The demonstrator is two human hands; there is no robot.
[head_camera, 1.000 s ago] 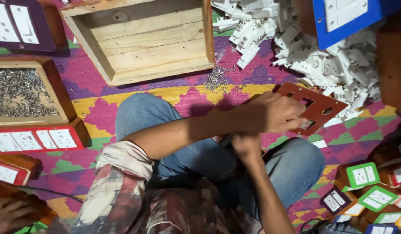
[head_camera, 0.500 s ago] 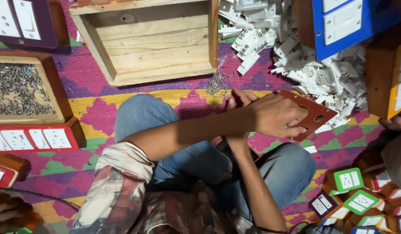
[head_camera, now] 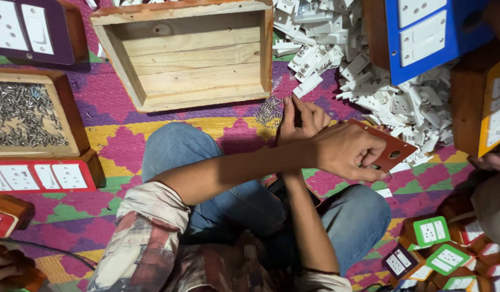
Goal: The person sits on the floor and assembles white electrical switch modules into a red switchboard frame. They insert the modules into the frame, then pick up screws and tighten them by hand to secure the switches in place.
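My left hand (head_camera: 346, 152) reaches across my body to the right and grips a red-brown switch plate (head_camera: 393, 150) with cut-out holes, held over the patterned mat. My right hand (head_camera: 299, 116) is raised behind the left wrist, fingers pointing up. Its fingertips are right next to a small heap of metal screws (head_camera: 268, 111) on the mat. Whether it pinches a screw is too small to tell. My forearms cross above my knees in blue jeans (head_camera: 177, 148).
An empty wooden crate (head_camera: 196, 86) stands ahead. A wooden tray of screws (head_camera: 28, 113) is at left, and a pile of white switch parts (head_camera: 401, 103) at right. Finished switch boards lie around. Another person's hand (head_camera: 6, 267) shows bottom left, and another person's hand (head_camera: 490, 161) at the right edge.
My right hand has risen from under the left forearm to the screw heap. My left hand still holds the plate and has shifted slightly right.
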